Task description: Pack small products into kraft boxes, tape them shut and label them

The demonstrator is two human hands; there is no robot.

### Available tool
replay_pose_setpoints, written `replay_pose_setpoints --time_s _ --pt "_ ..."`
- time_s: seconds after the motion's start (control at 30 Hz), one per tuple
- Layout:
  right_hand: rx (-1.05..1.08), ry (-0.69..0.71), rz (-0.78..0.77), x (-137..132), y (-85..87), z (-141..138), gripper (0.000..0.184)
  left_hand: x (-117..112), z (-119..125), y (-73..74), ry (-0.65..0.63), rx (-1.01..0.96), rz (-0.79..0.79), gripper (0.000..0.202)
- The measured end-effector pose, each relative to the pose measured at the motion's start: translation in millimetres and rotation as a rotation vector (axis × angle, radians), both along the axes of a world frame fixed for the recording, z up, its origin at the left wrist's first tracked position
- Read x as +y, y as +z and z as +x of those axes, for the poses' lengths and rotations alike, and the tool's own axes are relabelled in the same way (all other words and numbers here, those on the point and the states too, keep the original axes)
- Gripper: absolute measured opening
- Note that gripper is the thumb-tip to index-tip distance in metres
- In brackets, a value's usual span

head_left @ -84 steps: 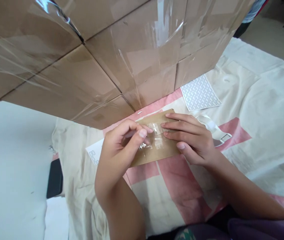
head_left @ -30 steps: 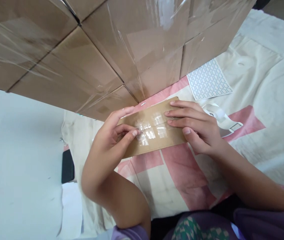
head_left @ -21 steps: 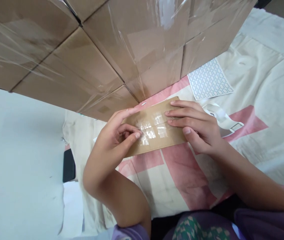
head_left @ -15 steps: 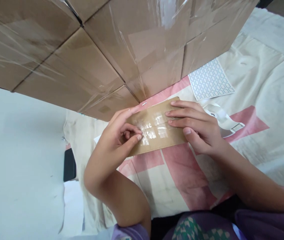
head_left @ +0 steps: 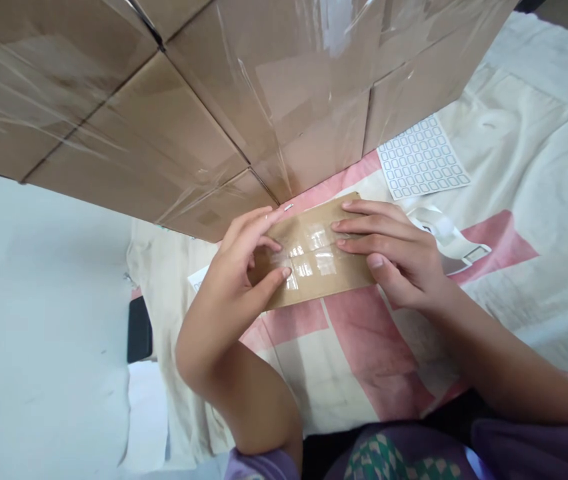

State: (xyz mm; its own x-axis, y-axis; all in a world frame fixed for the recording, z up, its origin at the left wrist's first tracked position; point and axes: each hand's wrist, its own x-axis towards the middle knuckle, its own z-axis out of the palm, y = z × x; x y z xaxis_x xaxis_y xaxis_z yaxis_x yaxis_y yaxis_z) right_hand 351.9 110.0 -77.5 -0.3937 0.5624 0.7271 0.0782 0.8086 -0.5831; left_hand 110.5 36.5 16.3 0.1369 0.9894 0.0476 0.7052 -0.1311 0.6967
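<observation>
Purple clothing (head_left: 509, 447) at the near edge; beyond it a pink-and-cream cloth (head_left: 349, 360) spreads out. Near left, paper (head_left: 148, 413), with a black item (head_left: 139, 330) just past it, both beside a pale surface (head_left: 44, 307). Carton (head_left: 321, 285): brown, flat, ahead of the person, between the hands. Left hand (head_left: 239, 267) over its left end, thumb apart from the fingers, thumb tip at the clear tape (head_left: 325, 262); this hand hides that end. Right hand (head_left: 401, 250) over the right end, fingers outstretched and slightly spread on the top face, thumb bent toward the near edge. Long axis of carton: left to right, slanted, right end farther from the person; broad taped face up, tape crossing a lengthwise seam. A sheet (head_left: 199, 277) shows past the left hand, mostly covered. Looped white strip (head_left: 451, 241) just beyond the right hand. Small white scrap (head_left: 289, 207) between carton and box stack (head_left: 204, 120). Label sheet (head_left: 423, 160) farther right, at the foot of the stack. Stack, wrapped in clear film, blocks the far side.
</observation>
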Motion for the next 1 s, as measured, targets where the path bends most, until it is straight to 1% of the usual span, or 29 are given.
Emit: replay_pose_setpoints --time_s 0.13,0.2,0.3,0.37,0.43,0.57,0.6,0.67,0.77,0.83,0.87,0.9,1.0 --pt "-0.008 -0.008 -0.012 -0.2 -0.2 0.1 0.031 2.3 -0.1 0.6 0.022 0.071 0.023 0.058" --pt "-0.011 -0.009 -0.019 -0.3 0.0 0.1 0.031 3.2 -0.8 -1.5 0.077 0.091 0.006 0.061" --pt "-0.014 -0.010 -0.031 -0.5 0.5 -0.1 0.031 4.7 -1.9 -7.2 0.192 0.098 -0.078 0.068" --pt "-0.017 -0.016 -0.042 -0.5 0.5 -0.4 0.032 6.7 -1.5 -10.6 0.265 0.122 -0.103 0.067" --pt "-0.015 -0.025 -0.050 -0.3 0.2 -0.7 0.032 9.9 -0.3 -12.3 0.293 0.148 -0.085 0.060" --pt "0.003 -0.031 -0.045 -0.1 0.3 -1.6 0.030 17.9 3.4 -13.1 0.229 0.165 -0.019 0.041" --pt "0.006 -0.027 -0.044 -0.2 0.7 -1.9 0.030 20.0 4.6 -13.9 0.231 0.170 0.002 0.035" --pt "0.015 -0.017 -0.043 -0.7 1.2 -2.7 0.029 24.1 7.6 -16.8 0.284 0.181 0.045 0.021" --pt "0.032 -0.014 -0.041 -1.4 -0.2 -3.4 0.027 28.3 11.0 -22.2 0.400 0.163 0.114 0.018" --pt "0.041 -0.017 -0.037 -1.4 -2.7 -3.1 0.026 27.9 10.7 -23.3 0.432 0.126 0.140 0.013" --pt "0.042 -0.017 -0.035 -1.2 -4.1 -2.8 0.026 26.4 9.4 -22.5 0.427 0.115 0.134 0.013" --pt "0.046 -0.016 -0.029 -1.0 -5.4 -2.5 0.026 23.9 7.5 -20.7 0.400 0.114 0.108 0.017" --pt "0.058 -0.014 -0.003 0.1 -7.9 -2.1 0.026 11.9 0.9 -11.1 0.239 0.166 -0.021 0.045"
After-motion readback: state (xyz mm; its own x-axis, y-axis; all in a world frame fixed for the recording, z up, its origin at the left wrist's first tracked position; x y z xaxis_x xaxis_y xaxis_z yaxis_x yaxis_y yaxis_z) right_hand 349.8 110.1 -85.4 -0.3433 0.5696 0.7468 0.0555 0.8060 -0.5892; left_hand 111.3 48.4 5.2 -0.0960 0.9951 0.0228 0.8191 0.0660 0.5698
